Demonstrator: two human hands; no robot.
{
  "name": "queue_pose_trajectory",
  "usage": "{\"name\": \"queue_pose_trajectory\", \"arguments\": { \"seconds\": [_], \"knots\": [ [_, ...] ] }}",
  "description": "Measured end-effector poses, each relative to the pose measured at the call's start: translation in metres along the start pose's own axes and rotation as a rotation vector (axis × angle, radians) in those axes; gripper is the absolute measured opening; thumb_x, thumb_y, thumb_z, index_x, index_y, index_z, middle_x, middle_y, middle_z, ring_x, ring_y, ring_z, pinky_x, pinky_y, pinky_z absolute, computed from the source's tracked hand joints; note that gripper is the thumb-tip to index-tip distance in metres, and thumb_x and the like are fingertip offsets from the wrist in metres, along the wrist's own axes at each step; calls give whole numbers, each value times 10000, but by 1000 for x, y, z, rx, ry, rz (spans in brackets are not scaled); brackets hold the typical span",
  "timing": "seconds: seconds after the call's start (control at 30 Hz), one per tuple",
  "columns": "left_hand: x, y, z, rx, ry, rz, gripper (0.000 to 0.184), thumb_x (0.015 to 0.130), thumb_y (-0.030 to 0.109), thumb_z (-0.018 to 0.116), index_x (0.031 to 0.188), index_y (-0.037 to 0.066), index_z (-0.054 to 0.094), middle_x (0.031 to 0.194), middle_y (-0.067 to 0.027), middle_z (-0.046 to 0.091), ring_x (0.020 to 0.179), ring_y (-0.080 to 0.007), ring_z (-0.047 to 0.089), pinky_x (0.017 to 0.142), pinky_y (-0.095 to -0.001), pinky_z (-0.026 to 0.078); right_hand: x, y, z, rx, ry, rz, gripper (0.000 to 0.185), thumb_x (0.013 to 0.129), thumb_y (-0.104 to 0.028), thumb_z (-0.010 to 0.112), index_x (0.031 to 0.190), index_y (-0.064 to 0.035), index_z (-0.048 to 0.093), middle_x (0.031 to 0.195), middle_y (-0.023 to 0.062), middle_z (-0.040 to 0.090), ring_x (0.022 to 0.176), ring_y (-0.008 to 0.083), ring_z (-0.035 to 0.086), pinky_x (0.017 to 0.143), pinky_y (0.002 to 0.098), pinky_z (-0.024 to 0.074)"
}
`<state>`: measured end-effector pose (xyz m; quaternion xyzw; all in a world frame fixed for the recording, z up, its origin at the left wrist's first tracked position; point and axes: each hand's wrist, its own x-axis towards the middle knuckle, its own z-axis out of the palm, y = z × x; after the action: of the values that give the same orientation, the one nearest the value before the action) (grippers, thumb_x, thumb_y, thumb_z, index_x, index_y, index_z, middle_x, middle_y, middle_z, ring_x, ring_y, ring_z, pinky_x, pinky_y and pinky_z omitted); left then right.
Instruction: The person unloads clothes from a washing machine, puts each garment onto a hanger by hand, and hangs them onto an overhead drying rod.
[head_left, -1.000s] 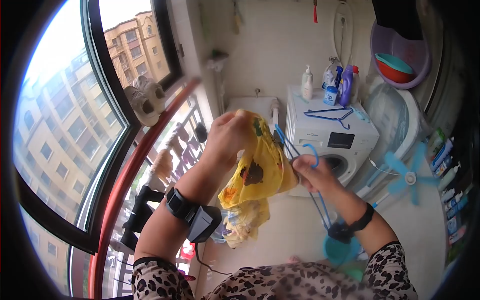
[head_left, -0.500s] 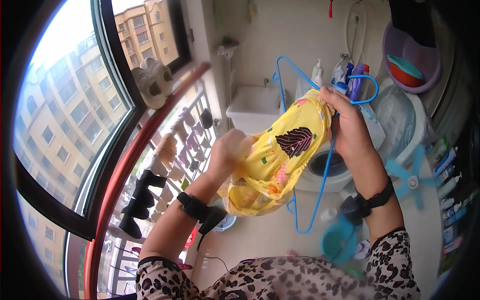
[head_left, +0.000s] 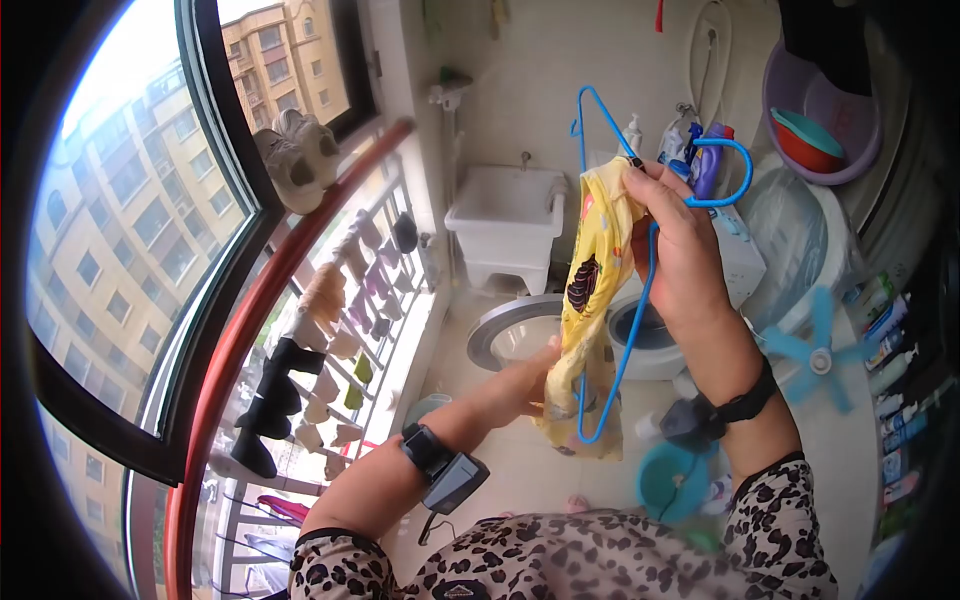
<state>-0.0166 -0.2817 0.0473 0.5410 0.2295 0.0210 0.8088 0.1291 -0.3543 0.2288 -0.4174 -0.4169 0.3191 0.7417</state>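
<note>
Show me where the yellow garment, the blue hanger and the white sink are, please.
Yellow garment (head_left: pixel 602 255): head view, on the printed cloth around its middle.
Blue hanger (head_left: pixel 629 346): head view, on the long bar below the right hand (head_left: pixel 684 245).
White sink (head_left: pixel 500 247): head view, on its front wall.

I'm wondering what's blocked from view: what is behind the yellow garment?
Behind the yellow garment, a round door shows at its left and part of a washing machine at its right. The garment covers the stretch between, so that can't be seen.
</note>
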Motion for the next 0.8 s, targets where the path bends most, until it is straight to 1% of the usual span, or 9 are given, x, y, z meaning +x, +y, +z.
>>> {"name": "queue_pose_trajectory", "arguments": {
  "seconds": [0.07,0.1,0.2,0.33,0.47,0.6,0.63,0.67,0.8],
  "knots": [
    [5,0,8,-15,-17,34,558,923,505,420,1205,39,541,1143,-88,605,1058,-195,568,889,-374,447,2,7,-10,5,-1,-36,226,863,-254,586,976,-59,583,840,27,618,700,94,607,567,216,488],
    [15,-8,-8,-115,96,51,346,940,316,486,1117,30,566,1079,-98,616,1001,-208,603,878,-383,477,2,5,-15,-10,13,-45,222,865,-251,584,975,-59,583,842,28,620,710,98,609,563,217,488],
    [6,22,-39,-429,264,244,222,945,196,407,989,39,558,1040,-128,613,972,-251,624,879,-451,497,-6,1,-38,-67,107,-83,199,873,-239,572,959,-61,585,856,29,626,766,106,612,587,233,495],
    [-1,56,-69,-517,331,615,222,946,176,384,971,6,525,1017,-158,601,976,-294,618,897,-495,487,-8,16,-70,-349,50,-222,162,900,-178,541,900,-25,590,828,11,606,764,69,553,686,222,451],
    [-2,84,-79,-423,359,677,294,973,263,426,949,-11,531,959,-147,605,915,-282,629,856,-428,509,-13,22,-81,-529,15,-296,174,916,-145,522,875,10,590,790,-3,586,742,53,496,692,210,411],
    [-29,105,-87,109,247,324,392,872,201,641,1104,-76,489,996,-132,611,884,-235,625,804,-331,522,-11,28,-99,-538,52,-289,176,916,-148,534,880,14,591,784,0,589,734,58,489,684,215,411],
    [-39,106,-77,727,331,319,288,824,128,601,1055,-23,521,906,-158,606,814,-300,607,741,-381,508,-11,32,-104,-552,64,-257,168,917,-145,537,887,13,588,778,1,587,736,58,490,689,213,412],
    [-48,107,-67,1340,450,299,233,776,56,562,1007,29,552,817,-184,601,745,-366,589,678,-432,493,-14,40,-103,-521,38,-208,168,917,-147,538,889,11,587,776,-2,585,737,56,488,684,213,413],
    [-59,104,-121,1484,1209,279,226,781,58,492,989,-8,549,889,-250,616,882,-424,600,720,-458,490,-43,62,-81,-601,-182,-148,161,912,-129,540,948,23,577,780,54,598,709,117,533,655,247,434]
  ]
}}
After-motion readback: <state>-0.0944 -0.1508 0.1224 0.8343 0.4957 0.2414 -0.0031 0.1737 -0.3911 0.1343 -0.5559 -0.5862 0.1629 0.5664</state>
